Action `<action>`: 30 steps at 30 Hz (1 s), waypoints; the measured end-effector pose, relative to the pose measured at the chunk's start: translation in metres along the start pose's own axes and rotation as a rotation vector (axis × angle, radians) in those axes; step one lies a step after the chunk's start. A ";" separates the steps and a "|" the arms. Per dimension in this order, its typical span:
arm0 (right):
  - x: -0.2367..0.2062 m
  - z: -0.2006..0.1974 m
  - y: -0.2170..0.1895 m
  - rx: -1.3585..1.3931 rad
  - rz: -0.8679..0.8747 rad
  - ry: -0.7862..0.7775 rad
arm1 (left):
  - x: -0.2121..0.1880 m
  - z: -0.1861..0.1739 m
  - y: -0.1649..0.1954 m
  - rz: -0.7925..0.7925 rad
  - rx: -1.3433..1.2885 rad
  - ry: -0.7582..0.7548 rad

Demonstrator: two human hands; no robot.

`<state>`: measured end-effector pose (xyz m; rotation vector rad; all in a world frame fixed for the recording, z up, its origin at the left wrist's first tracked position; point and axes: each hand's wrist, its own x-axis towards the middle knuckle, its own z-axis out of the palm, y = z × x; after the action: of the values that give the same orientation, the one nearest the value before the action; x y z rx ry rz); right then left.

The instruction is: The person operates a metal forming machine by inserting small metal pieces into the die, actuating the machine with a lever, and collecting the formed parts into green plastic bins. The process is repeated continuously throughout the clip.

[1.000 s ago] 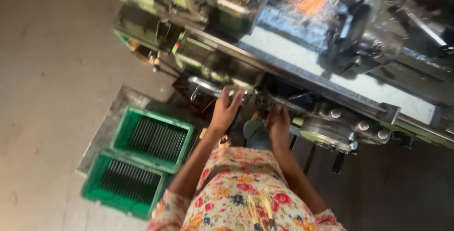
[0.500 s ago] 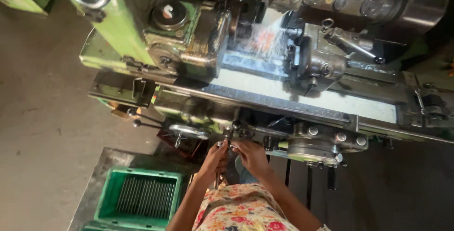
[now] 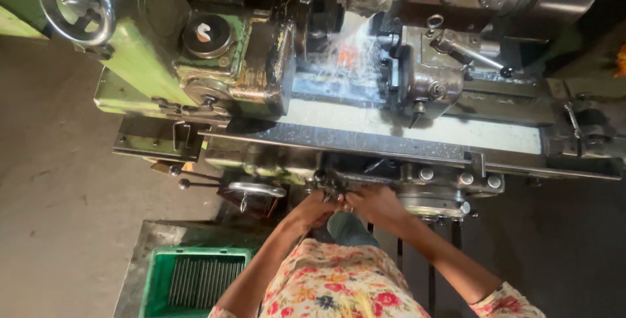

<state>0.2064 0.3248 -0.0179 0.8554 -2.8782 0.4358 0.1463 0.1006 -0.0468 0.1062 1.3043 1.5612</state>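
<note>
I stand at a green and grey metalworking machine (image 3: 195, 77). Both my hands meet at a small dark crank handle (image 3: 328, 182) on the machine's front apron. My left hand (image 3: 312, 211) is closed on the handle from the left. My right hand (image 3: 377, 204) is closed on it from the right, and the fingertips touch. My floral sleeves fill the bottom of the view. Above, milky coolant sprays over an orange spot (image 3: 345, 54) beside the tool block (image 3: 427, 77).
A chrome handwheel (image 3: 256, 189) sits just left of my hands. A large handwheel (image 3: 75, 2) is at top left. A green slatted crate (image 3: 195, 282) stands on a metal floor plate at lower left. Concrete floor lies to the left.
The view has tilted up and closed in on the machine, so one green crate has dropped out of sight. My hands, apart a second ago, have come together on the handle.
</note>
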 end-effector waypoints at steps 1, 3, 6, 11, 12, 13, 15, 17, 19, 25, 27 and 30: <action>0.000 -0.003 0.004 -0.019 -0.025 -0.052 | 0.002 0.004 0.007 0.060 0.029 0.020; 0.003 -0.010 0.013 -0.057 -0.076 -0.161 | 0.001 0.007 0.025 -0.007 0.139 -0.009; 0.009 -0.024 0.025 -0.058 -0.088 -0.302 | -0.002 0.007 0.052 -0.025 0.237 -0.059; 0.030 -0.058 0.045 -0.179 -0.096 0.079 | 0.007 0.036 0.070 0.144 -0.150 0.017; 0.032 -0.069 0.050 -0.210 -0.140 0.209 | 0.011 0.044 0.072 0.181 -0.238 0.012; 0.037 -0.078 0.056 -0.245 -0.177 0.284 | 0.013 0.051 0.073 0.218 -0.330 0.009; 0.043 -0.097 0.067 -0.322 -0.256 0.435 | 0.017 0.061 0.077 0.254 -0.292 0.107; 0.047 -0.110 0.074 -0.345 -0.281 0.514 | 0.020 0.065 0.086 0.290 -0.255 0.164; 0.050 -0.118 0.075 -0.335 -0.268 0.574 | 0.022 0.064 0.095 0.318 -0.231 0.183; 0.057 -0.112 0.078 -0.350 -0.124 0.661 | 0.039 0.063 0.114 0.324 -0.104 0.265; 0.054 -0.105 0.086 -0.310 -0.113 0.663 | 0.046 0.058 0.117 0.418 -0.003 0.265; 0.043 -0.088 0.103 -0.194 -0.109 0.616 | 0.057 0.039 0.123 0.369 0.018 0.077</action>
<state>0.1159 0.4112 0.0487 0.6892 -2.2541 0.3278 0.0667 0.1860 0.0330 0.3155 1.4165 1.8787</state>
